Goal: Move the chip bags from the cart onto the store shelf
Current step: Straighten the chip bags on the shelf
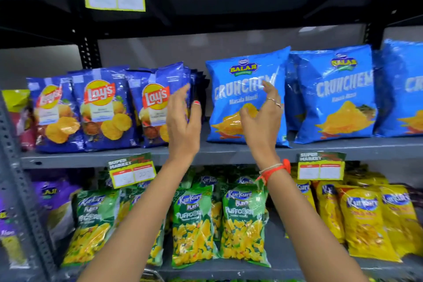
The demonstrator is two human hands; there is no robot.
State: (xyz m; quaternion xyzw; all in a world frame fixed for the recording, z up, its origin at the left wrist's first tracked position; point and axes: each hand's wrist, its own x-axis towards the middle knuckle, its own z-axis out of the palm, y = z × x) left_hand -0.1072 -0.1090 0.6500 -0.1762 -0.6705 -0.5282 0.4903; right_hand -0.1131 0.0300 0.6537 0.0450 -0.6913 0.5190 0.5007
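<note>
Dark blue Lay's chip bags stand in a row on the grey middle shelf. Light blue Crunchem bags stand to their right. My left hand is raised with fingers apart, right beside the rightmost Lay's bag. In front of the nearest Crunchem bag, my right hand has its fingers curled and apart and holds nothing. Between the two hands a narrow gap of shelf shows. The cart is out of view.
Green Kurkure Puffcorn bags and yellow Kurkure bags fill the lower shelf. Purple bags sit at lower left. Price tags hang from the shelf edges. A grey upright post runs down the left side.
</note>
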